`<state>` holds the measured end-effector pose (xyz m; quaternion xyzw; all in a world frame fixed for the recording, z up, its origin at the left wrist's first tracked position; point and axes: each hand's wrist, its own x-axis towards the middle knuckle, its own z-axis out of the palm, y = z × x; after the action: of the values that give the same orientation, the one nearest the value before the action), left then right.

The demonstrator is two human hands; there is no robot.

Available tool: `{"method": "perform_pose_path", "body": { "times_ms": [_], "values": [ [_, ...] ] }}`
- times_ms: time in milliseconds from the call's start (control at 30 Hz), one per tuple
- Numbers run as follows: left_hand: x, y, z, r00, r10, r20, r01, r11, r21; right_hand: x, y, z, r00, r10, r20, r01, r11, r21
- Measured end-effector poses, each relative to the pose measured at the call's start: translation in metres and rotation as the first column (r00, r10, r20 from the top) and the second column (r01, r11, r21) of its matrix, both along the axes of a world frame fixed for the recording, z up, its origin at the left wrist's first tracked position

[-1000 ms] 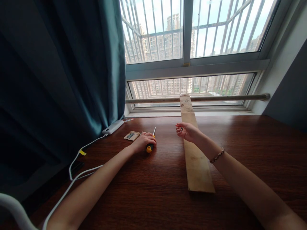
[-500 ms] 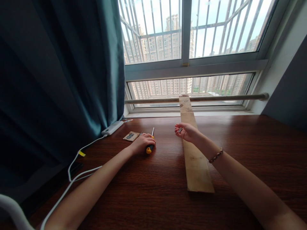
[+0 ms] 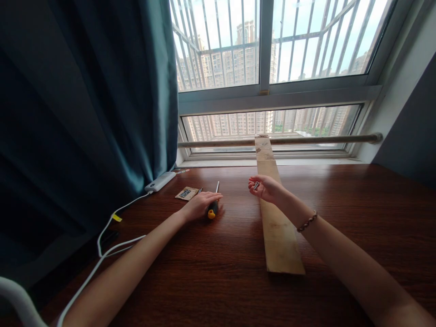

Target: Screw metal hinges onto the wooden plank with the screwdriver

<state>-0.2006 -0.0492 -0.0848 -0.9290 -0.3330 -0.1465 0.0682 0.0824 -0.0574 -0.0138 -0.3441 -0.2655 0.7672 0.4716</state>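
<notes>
- Your left hand (image 3: 202,203) spans the screwdriver (image 3: 212,211) on the table (image 3: 190,268); grip unclear.
- Your right hand (image 3: 267,187), well apart, curls around small metal pieces (image 3: 256,185) over the board (image 3: 282,238).
- Step, probably: handling the screwdriver; lifting it calls for closed fingers.

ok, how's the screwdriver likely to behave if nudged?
Screwdriver may roll or pivot: the handle looks rounded and thicker than the shaft. Probably slides easily too, as the tabletop looks glossy. Shaft should stay stiff; it looks metal.
</notes>
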Motion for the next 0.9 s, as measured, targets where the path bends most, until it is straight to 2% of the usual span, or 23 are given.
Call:
{"method": "perform_pose_path", "body": {
  "times_ms": [67, 133, 167, 267, 300, 367, 500, 700, 800, 900],
  "values": [
    [-0.004, -0.006, -0.006, 0.997, 0.060, 0.052, -0.062, 0.997, 0.036, 0.001, 0.000, 0.001, 1.000, 0.003, -0.001, -0.003, 1.000, -0.004],
    [-0.009, -0.013, -0.013, 0.969, 0.219, 0.111, -0.230, 0.969, 0.096, 0.001, 0.000, 0.002, 1.000, 0.006, -0.002, -0.006, 1.000, -0.006],
    [-0.012, -0.016, -0.016, 0.934, 0.330, 0.137, -0.346, 0.931, 0.117, 0.001, -0.001, 0.002, 1.000, 0.008, -0.003, -0.008, 1.000, -0.006],
    [-0.020, -0.022, -0.027, 0.765, 0.629, 0.137, -0.642, 0.760, 0.101, 0.000, -0.001, 0.001, 1.000, 0.011, -0.005, -0.011, 1.000, -0.006],
    [-0.022, -0.022, -0.030, 0.721, 0.684, 0.110, -0.693, 0.717, 0.078, 0.000, -0.001, 0.000, 1.000, 0.012, -0.005, -0.012, 1.000, -0.008],
    [-0.024, -0.020, -0.034, 0.676, 0.735, 0.052, -0.737, 0.675, 0.030, -0.001, -0.002, -0.001, 1.000, 0.011, -0.005, -0.011, 1.000, -0.010],
    [-0.023, -0.014, -0.040, 0.689, 0.724, 0.013, -0.724, 0.690, -0.019, -0.002, -0.002, -0.002, 1.000, 0.005, -0.005, -0.005, 1.000, -0.011],
    [-0.022, -0.011, -0.044, 0.721, 0.692, 0.049, -0.690, 0.722, -0.052, -0.003, 0.000, -0.003, 1.000, 0.003, -0.009, -0.004, 0.999, -0.037],
    [-0.013, -0.020, -0.028, 0.733, 0.654, 0.187, -0.669, 0.743, 0.024, -0.004, 0.002, -0.006, 0.999, 0.014, -0.039, -0.017, 0.998, -0.063],
    [0.015, -0.038, 0.004, 0.789, 0.491, 0.368, -0.559, 0.824, 0.099, -0.008, 0.002, -0.010, 0.996, 0.026, -0.083, -0.035, 0.994, -0.101]
  ]
}}
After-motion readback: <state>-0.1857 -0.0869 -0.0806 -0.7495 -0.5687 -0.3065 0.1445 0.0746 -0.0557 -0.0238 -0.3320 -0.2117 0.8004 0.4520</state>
